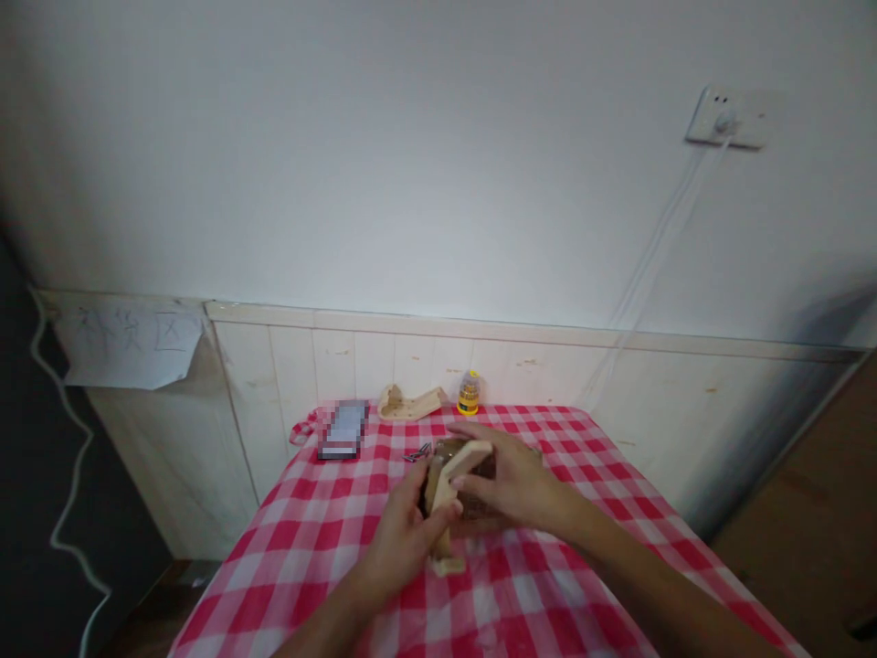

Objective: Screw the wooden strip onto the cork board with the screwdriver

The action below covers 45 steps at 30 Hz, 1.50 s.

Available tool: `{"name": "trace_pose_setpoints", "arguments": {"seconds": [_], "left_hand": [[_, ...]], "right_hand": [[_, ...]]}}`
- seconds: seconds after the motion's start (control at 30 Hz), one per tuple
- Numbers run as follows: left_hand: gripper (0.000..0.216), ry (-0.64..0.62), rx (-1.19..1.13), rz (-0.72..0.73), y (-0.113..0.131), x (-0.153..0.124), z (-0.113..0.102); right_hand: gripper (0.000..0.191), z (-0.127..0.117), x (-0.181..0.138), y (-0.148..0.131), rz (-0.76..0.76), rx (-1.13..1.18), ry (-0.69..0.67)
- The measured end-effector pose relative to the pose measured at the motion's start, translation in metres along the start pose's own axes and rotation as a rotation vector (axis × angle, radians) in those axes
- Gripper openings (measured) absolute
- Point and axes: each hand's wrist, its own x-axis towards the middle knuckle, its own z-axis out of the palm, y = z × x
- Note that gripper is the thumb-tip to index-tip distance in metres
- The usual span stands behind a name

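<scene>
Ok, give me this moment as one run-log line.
Hands: left hand holds pale wooden piece, right hand at its upper end | Beyond: second wooden piece, yellow-based container | Back left: phone-like device

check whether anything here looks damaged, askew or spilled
The white wall paneling behind the checked tablecloth has brown marks, perhaps chips or stains, breaking its pale surface. At left, the handwritten paper sign looks bent at its lower right. No spill shows.

White wall (411, 183) (panelled below).
</scene>
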Motion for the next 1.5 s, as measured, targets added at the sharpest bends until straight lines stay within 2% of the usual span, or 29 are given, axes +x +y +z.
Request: {"name": "trace_pose_setpoints", "arguments": {"seconds": [0.03, 0.1, 0.2, 0.33, 0.43, 0.53, 0.63, 0.73, 0.83, 0.9, 0.97, 1.03, 1.1, 1.13, 1.2, 1.27, 1.33, 1.5], "left_hand": [[0.051, 0.005, 0.094, 0.044, 0.005, -0.003, 0.000], [0.049, -0.014, 0.210, 0.094, 0.014, -0.007, -0.001], [0.048, 0.034, 0.213, 0.156, 0.023, -0.012, -0.002], [0.044, 0.029, 0.256, 0.196, 0.028, -0.012, -0.004], [0.047, 0.040, 0.285, 0.164, 0.030, -0.009, -0.005], [0.050, 0.025, 0.195, 0.075, 0.026, -0.006, 0.000], [0.044, 0.031, -0.114, -0.081, 0.013, -0.005, 0.011], [0.037, -0.033, -0.452, -0.354, -0.003, -0.005, 0.020], [0.031, -0.045, -0.529, -0.563, -0.011, -0.006, 0.021], [0.032, -0.052, -0.528, -0.604, -0.012, -0.005, 0.018], [0.033, -0.063, -0.534, -0.596, -0.010, -0.005, 0.016], [0.033, -0.063, -0.531, -0.594, -0.010, -0.005, 0.015], [0.035, -0.063, -0.517, -0.608, -0.011, -0.006, 0.015], [0.036, -0.065, -0.506, -0.617, -0.013, -0.007, 0.016], [0.039, -0.068, -0.493, -0.631, -0.016, -0.009, 0.017], [0.040, -0.081, -0.500, -0.625, -0.018, -0.010, 0.018], [0.041, -0.110, -0.513, -0.599, -0.016, -0.011, 0.016], [0.044, -0.152, -0.499, -0.517, -0.002, -0.007, 0.006]], "right_hand": [[0.058, -0.004, -0.008, -0.004, -0.031, -0.020, 0.037], [0.057, -0.012, -0.022, -0.009, -0.106, -0.064, 0.062], [0.056, -0.019, -0.036, -0.009, -0.186, -0.127, 0.067], [0.057, -0.019, -0.039, -0.006, -0.191, -0.162, 0.073], [0.060, -0.013, -0.033, -0.007, -0.167, -0.127, 0.085], [0.066, -0.007, -0.022, -0.010, -0.086, -0.088, 0.100], [0.053, -0.003, -0.009, -0.009, 0.049, -0.086, 0.041], [0.025, -0.006, 0.000, 0.000, 0.112, -0.054, -0.135], [0.011, -0.018, 0.005, 0.015, 0.166, 0.073, -0.350], [0.011, -0.027, 0.011, 0.027, 0.238, 0.232, -0.461], [0.031, -0.033, 0.019, 0.043, 0.341, 0.336, -0.417], [0.042, -0.033, 0.029, 0.060, 0.395, 0.379, -0.243], [0.042, -0.027, 0.041, 0.077, 0.383, 0.318, -0.136], [0.045, -0.023, 0.047, 0.085, 0.361, 0.264, -0.127], [0.035, -0.010, 0.058, 0.098, 0.337, 0.205, -0.123], [0.018, 0.006, 0.067, 0.107, 0.313, 0.151, -0.149], [0.010, 0.022, 0.075, 0.113, 0.278, 0.109, -0.194], [0.021, 0.044, 0.091, 0.126, 0.180, -0.005, -0.318]]}}
